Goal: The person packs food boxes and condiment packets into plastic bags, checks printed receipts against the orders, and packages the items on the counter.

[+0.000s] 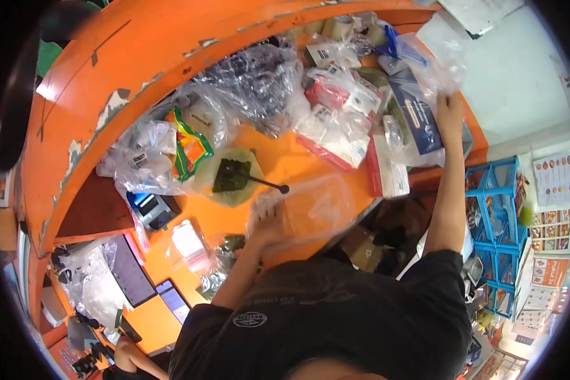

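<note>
The fingers of your left hand (267,229) are lying a bit apart on a flat clear bag (323,202), which is resting on the orange worktop (266,145). Your right hand (450,117) is touching a crinkly plastic bag (448,71), but I can't tell if its fingers are pinching. A dark blue box (418,114) is sitting just beside that hand. Farther out, red and white boxes (391,168) are sitting near the flat bag.
</note>
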A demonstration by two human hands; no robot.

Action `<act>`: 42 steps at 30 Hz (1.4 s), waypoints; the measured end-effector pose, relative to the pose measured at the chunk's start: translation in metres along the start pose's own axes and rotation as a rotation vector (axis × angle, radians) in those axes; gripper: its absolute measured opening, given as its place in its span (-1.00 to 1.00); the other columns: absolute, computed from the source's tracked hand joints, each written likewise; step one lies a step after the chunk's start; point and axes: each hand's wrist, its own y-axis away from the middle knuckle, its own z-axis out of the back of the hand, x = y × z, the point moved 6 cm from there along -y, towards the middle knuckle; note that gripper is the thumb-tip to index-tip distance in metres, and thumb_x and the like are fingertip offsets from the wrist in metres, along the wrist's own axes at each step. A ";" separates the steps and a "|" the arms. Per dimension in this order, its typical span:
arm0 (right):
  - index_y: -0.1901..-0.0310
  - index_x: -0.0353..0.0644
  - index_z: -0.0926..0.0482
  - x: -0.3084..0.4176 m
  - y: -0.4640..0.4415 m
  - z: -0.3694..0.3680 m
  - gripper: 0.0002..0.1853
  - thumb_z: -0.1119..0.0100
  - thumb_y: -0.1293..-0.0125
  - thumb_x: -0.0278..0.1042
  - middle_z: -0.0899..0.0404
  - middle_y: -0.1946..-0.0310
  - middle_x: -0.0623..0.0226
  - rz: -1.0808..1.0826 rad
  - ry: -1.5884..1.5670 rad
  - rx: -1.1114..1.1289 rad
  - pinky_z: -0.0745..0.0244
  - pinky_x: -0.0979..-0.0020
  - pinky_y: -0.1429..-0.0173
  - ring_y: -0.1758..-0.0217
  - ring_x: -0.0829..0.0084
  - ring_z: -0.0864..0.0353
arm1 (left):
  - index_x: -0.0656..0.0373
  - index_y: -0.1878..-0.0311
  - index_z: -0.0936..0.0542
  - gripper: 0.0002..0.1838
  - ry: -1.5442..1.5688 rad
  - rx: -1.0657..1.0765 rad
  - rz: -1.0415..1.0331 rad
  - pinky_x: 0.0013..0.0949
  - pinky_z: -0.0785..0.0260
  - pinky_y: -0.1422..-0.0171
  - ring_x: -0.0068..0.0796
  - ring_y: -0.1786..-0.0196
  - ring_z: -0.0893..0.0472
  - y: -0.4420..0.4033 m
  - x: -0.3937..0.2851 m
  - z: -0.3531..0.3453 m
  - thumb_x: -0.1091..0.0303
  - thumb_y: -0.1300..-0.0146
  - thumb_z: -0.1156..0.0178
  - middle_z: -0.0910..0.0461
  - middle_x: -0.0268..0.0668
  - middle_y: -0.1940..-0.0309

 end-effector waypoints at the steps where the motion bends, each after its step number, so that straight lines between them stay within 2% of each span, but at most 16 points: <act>1: 0.14 -0.40 -0.47 -0.004 0.020 0.011 -0.74 0.06 -0.30 -0.35 -0.53 0.34 0.07 -0.035 -0.075 -0.017 -0.34 0.35 0.14 0.25 0.29 -0.49 | 0.19 -0.43 0.17 0.23 0.012 0.051 0.027 0.10 0.27 -0.45 0.11 -0.45 0.12 0.001 0.000 0.000 -0.25 0.15 -0.28 0.07 0.07 -0.40; 6: 0.07 -0.40 -0.49 -0.036 0.098 0.019 -0.71 0.03 -0.32 -0.34 -0.54 0.15 0.29 -0.310 -0.485 0.113 -0.31 0.45 -0.04 0.07 0.52 -0.42 | 0.19 -0.43 0.25 0.23 0.009 -0.014 0.001 0.17 0.36 -0.44 0.22 -0.44 0.21 0.017 -0.011 0.016 -0.26 0.10 -0.25 0.15 0.13 -0.40; 8: 0.02 -0.39 -0.48 -0.042 0.118 0.021 -0.68 0.01 -0.33 -0.30 -0.54 0.11 0.27 -0.222 -0.554 0.086 -0.29 0.44 -0.10 0.02 0.49 -0.42 | 0.19 -0.43 0.29 0.19 -0.057 -0.067 0.020 0.20 0.38 -0.43 0.27 -0.44 0.23 0.016 -0.020 0.020 -0.21 0.03 -0.21 0.17 0.16 -0.40; 10: 0.02 -0.38 -0.48 -0.068 0.137 0.015 -0.67 -0.03 -0.33 -0.28 -0.52 0.07 0.26 -0.390 -0.624 0.141 -0.27 0.42 -0.12 0.00 0.48 -0.40 | 0.20 -0.43 0.28 0.10 -0.194 -0.114 0.059 0.24 0.36 -0.41 0.28 -0.43 0.21 0.011 -0.028 0.017 -0.13 -0.05 -0.17 0.14 0.17 -0.39; 12: 0.05 -0.36 -0.48 -0.075 0.143 0.022 -0.68 -0.08 -0.31 -0.27 -0.50 0.10 0.29 -0.446 -0.690 0.112 -0.26 0.43 -0.13 0.02 0.50 -0.39 | 0.20 -0.43 0.26 0.16 -0.118 -0.069 0.107 0.19 0.44 -0.43 0.26 -0.44 0.20 -0.003 -0.015 -0.014 -0.20 0.02 -0.19 0.16 0.15 -0.40; 14: 0.25 -0.31 -0.47 -0.096 0.146 0.032 -0.85 -0.07 -0.29 -0.37 -0.41 0.40 0.41 -0.474 -0.612 0.000 -0.31 0.53 0.19 0.33 0.58 -0.35 | 0.21 -0.43 0.25 0.19 -0.070 -0.011 0.134 0.19 0.47 -0.43 0.28 -0.43 0.20 -0.007 -0.008 -0.025 -0.21 0.05 -0.22 0.18 0.16 -0.40; 15: 0.05 -0.31 -0.47 -0.124 0.154 0.034 -0.68 -0.15 -0.27 -0.26 -0.45 0.16 0.34 -0.584 -0.517 -0.012 -0.27 0.46 -0.10 0.08 0.51 -0.40 | 0.21 -0.43 0.26 0.19 -0.058 0.028 0.139 0.21 0.45 -0.43 0.30 -0.42 0.19 -0.005 -0.009 -0.022 -0.20 0.06 -0.23 0.19 0.19 -0.40; 17: -0.06 -0.31 -0.40 -0.152 0.160 0.043 -0.60 -0.15 -0.24 -0.30 -0.45 0.07 0.28 -0.539 -0.421 -0.030 -0.28 0.41 -0.16 0.02 0.44 -0.42 | 0.25 -0.42 0.25 0.23 -0.012 0.165 0.162 0.29 0.34 -0.39 0.38 -0.40 0.17 -0.003 -0.016 -0.009 -0.15 0.11 -0.31 0.17 0.27 -0.37; 19: -0.11 -0.32 -0.36 -0.174 0.153 0.040 -0.56 -0.13 -0.24 -0.33 -0.44 0.00 0.21 -0.397 -0.359 0.007 -0.29 0.38 -0.18 -0.05 0.39 -0.43 | 0.26 -0.41 0.24 0.25 -0.019 0.216 0.207 0.31 0.28 -0.37 0.38 -0.40 0.15 -0.004 -0.023 -0.001 -0.14 0.14 -0.35 0.15 0.28 -0.36; 22: -0.15 -0.34 -0.32 -0.189 0.139 0.034 -0.55 -0.10 -0.27 -0.34 -0.41 -0.07 0.13 -0.612 -0.907 -0.155 -0.30 0.34 -0.21 -0.12 0.32 -0.42 | 0.27 -0.40 0.18 0.27 -0.012 0.220 0.217 0.31 0.24 -0.37 0.34 -0.39 0.10 -0.003 -0.018 -0.009 -0.21 0.19 -0.36 0.07 0.29 -0.33; 28: -0.20 -0.24 -0.28 -0.204 0.129 0.005 -0.54 -0.05 -0.32 -0.28 -0.34 -0.17 0.15 -0.836 -0.868 -0.328 -0.41 0.26 -0.15 -0.17 0.26 -0.40 | 0.39 -0.35 0.09 0.20 0.099 0.223 0.156 0.27 0.11 -0.34 0.32 -0.34 -0.05 0.000 0.013 -0.048 -0.19 0.14 -0.35 -0.07 0.30 -0.25; 31: -0.20 -0.23 -0.27 -0.202 0.123 -0.002 -0.55 -0.04 -0.32 -0.29 -0.33 -0.19 0.15 -0.816 -0.874 -0.331 -0.38 0.25 -0.18 -0.21 0.26 -0.38 | 0.43 -0.31 0.05 0.17 0.195 0.188 0.098 0.22 -0.01 -0.31 0.34 -0.31 -0.11 0.000 0.016 -0.051 -0.18 0.14 -0.36 -0.10 0.31 -0.22; 36: -0.17 -0.39 -0.27 -0.199 0.078 -0.018 -0.54 -0.04 -0.29 -0.36 -0.34 -0.15 0.10 -0.521 -0.655 -0.157 -0.21 0.33 -0.30 -0.18 0.31 -0.36 | 0.35 -0.36 0.10 0.19 0.200 0.192 0.110 0.12 -0.08 -0.32 0.39 -0.34 -0.03 -0.004 0.015 -0.045 -0.16 0.13 -0.36 -0.02 0.36 -0.27; 38: -0.16 -0.37 -0.29 -0.167 0.059 -0.037 -0.58 -0.02 -0.30 -0.41 -0.36 -0.12 0.09 -0.681 -0.906 -0.287 -0.26 0.33 -0.25 -0.14 0.30 -0.39 | 0.32 -0.38 0.13 0.20 0.143 0.197 0.137 0.08 -0.09 -0.34 0.37 -0.36 0.00 -0.004 0.015 -0.045 -0.14 0.12 -0.36 0.05 0.37 -0.30; 41: -0.11 -0.36 -0.36 -0.163 0.045 -0.049 -0.63 -0.04 -0.27 -0.48 -0.44 -0.04 0.11 -0.652 -0.951 -0.339 -0.39 0.41 -0.11 -0.05 0.31 -0.47 | 0.30 -0.40 0.16 0.19 0.118 0.322 0.265 0.09 -0.16 -0.29 0.34 -0.35 -0.04 -0.003 -0.025 0.008 -0.10 0.11 -0.36 0.11 0.37 -0.32; 42: -0.06 -0.36 -0.39 -0.150 0.032 -0.054 -0.67 -0.04 -0.28 -0.48 -0.46 0.01 0.11 -0.655 -1.039 -0.201 -0.40 0.40 -0.08 -0.01 0.31 -0.48 | 0.30 -0.39 0.15 0.19 0.143 0.283 0.226 0.10 -0.17 -0.27 0.33 -0.35 -0.06 0.005 -0.023 -0.012 -0.09 0.11 -0.36 0.09 0.36 -0.32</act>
